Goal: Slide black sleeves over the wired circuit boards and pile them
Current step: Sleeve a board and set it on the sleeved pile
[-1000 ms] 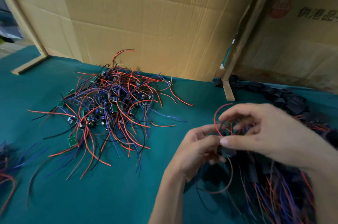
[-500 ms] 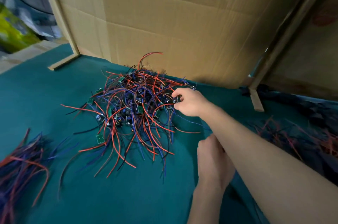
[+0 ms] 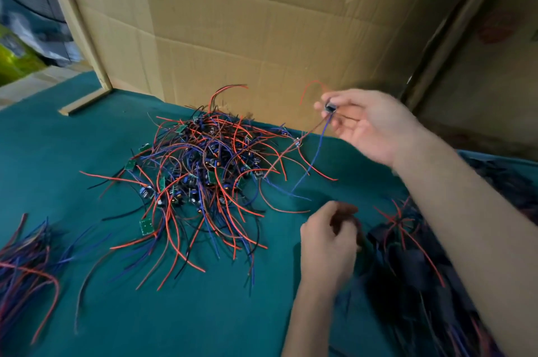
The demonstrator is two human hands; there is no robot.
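Observation:
A tangled heap of small green circuit boards [image 3: 201, 176] with red, blue and black wires lies on the green cloth. Above its right edge my right hand [image 3: 369, 123] pinches one wired board [image 3: 330, 107] between thumb and fingertips; its red and blue wires trail down toward the heap. My left hand [image 3: 329, 243] hovers lower, fingers curled; blur hides whether it holds anything. At the right, partly under my right forearm, lies a dark pile of black sleeves and sleeved boards [image 3: 413, 269].
Cardboard walls [image 3: 262, 36] stand right behind the heap. A wooden strip [image 3: 84, 102] lies at the back left. A bundle of loose red and blue wires [image 3: 23, 263] sits at the left edge. Green table cloth [image 3: 189, 313] stretches in front.
My right hand has lifted a wired board out of the heap and drawn it up and to the right. My left hand has shifted slightly, fingers still curled.

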